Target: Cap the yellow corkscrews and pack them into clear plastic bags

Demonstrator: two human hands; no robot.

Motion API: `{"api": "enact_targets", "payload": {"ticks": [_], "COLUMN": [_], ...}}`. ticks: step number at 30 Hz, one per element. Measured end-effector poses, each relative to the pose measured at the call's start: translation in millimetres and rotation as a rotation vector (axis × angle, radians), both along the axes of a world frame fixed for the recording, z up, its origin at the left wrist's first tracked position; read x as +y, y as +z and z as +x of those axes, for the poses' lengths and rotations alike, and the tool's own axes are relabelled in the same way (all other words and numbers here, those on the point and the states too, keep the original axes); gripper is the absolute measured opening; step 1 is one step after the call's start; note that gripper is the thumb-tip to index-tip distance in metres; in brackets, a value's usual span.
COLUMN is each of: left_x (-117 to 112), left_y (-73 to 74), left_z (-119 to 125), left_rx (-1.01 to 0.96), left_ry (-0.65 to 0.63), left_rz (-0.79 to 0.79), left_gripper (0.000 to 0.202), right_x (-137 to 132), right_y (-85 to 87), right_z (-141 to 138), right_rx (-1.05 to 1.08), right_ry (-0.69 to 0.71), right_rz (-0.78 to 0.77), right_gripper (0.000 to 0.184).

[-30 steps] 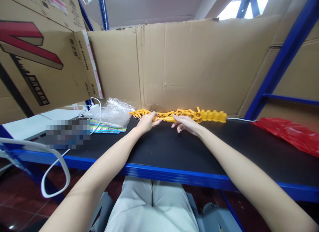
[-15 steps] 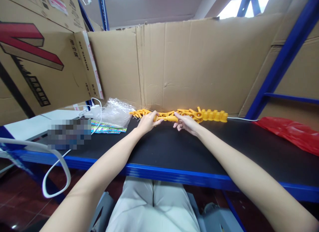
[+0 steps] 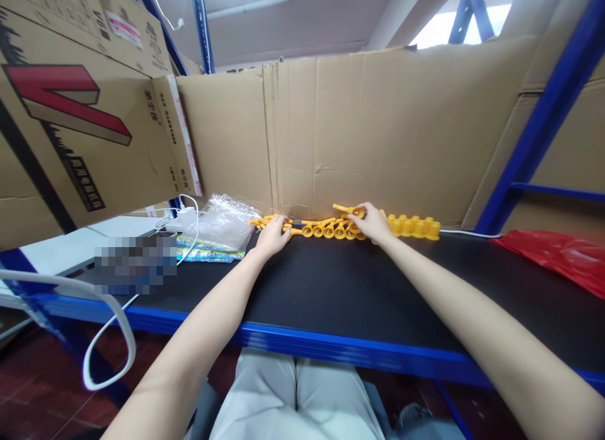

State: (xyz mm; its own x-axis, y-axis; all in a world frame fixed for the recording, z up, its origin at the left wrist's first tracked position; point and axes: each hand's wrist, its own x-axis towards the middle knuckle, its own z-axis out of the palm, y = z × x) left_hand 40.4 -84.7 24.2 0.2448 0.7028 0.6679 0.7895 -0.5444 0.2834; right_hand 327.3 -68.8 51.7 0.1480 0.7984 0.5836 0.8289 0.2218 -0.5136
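My right hand (image 3: 372,223) grips a yellow cup with a stick handle (image 3: 344,208) by its round cup end, its handle pointing left. It is raised slightly above a row of like yellow cups (image 3: 328,232) lying on the black tabletop with their openings facing me. My left hand (image 3: 275,237) rests over a heap of yellow handles (image 3: 258,223) at the row's left end. Its fingers are curled, and what lies under them is hidden. Right of my right hand stands a block of yellow cup shapes (image 3: 416,226), lined up side by side.
Clear plastic bags (image 3: 222,219) and a colourful packet (image 3: 208,249) lie left, near a white charger with cables (image 3: 188,216). A red plastic bag (image 3: 548,254) lies right. Cardboard (image 3: 378,131) walls the back; a large box (image 3: 94,125) overhangs the left. A blue beam (image 3: 331,344) edges the table.
My hands have moved apart, the right one rightward and up with a yellow handled cup, the left slightly left onto the handles. The row of cups between them is now uncovered.
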Motion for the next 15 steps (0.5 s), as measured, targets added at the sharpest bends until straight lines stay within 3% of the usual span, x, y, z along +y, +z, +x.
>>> {"api": "enact_targets", "payload": {"ticks": [3, 6, 11, 15], "left_x": [3, 5, 9, 6], "left_y": [-2.2, -3.6, -6.8, -9.0], "left_z": [-2, -3, -3, -3], "left_rx": [0.02, 0.046, 0.19, 0.333], "left_ry": [0.019, 0.04, 0.082, 0.134], "left_rz": [-0.022, -0.036, -0.146, -0.312], "left_gripper": [0.019, 0.019, 0.022, 0.031], "right_x": [-1, -6, -5, -2], "right_y": [-6.9, -9.0, -16.8, -18.7], "right_z": [-7, -17, -27, -28], "right_rx": [-0.437, -0.679, -0.893, -0.856], "right_ry": [-0.063, -0.097, -0.131, -0.144], "right_rz": [-0.015, -0.014, -0.086, -0.176], "right_gripper": [0.029, 0.028, 0.032, 0.038]}}
